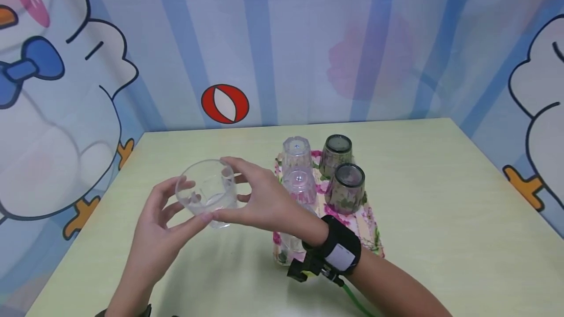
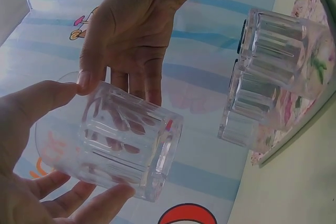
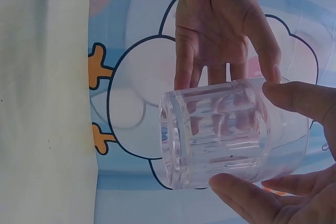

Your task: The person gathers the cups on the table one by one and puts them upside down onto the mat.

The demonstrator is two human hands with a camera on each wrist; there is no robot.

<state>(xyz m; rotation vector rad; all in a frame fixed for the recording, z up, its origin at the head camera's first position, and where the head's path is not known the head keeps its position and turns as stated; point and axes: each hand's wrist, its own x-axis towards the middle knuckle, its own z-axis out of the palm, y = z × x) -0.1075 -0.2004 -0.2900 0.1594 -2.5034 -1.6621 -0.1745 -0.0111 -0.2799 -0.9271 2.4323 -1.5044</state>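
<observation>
A clear drinking glass (image 1: 207, 199), with a ribbed lower body, is held mouth up above the table's left half. My left hand (image 1: 154, 234) grips its left side with fingers and thumb. Across from it, my right hand (image 1: 264, 199) holds the right side. The two thumbs meet near the rim on the side facing me. In the left wrist view the glass (image 2: 126, 140) lies between both hands, and fingers show through its wall. The right wrist view shows the thick base of the glass (image 3: 173, 140) pointing toward the table.
Right of the hands stands a floral tray (image 1: 372, 231). Upside-down clear glasses (image 1: 296, 153) line its left side, partly hidden by my right wrist. Two dark grey glasses (image 1: 345, 190) stand upside down on its right. A patterned curtain (image 1: 291, 53) hangs behind the pale table (image 1: 440, 199).
</observation>
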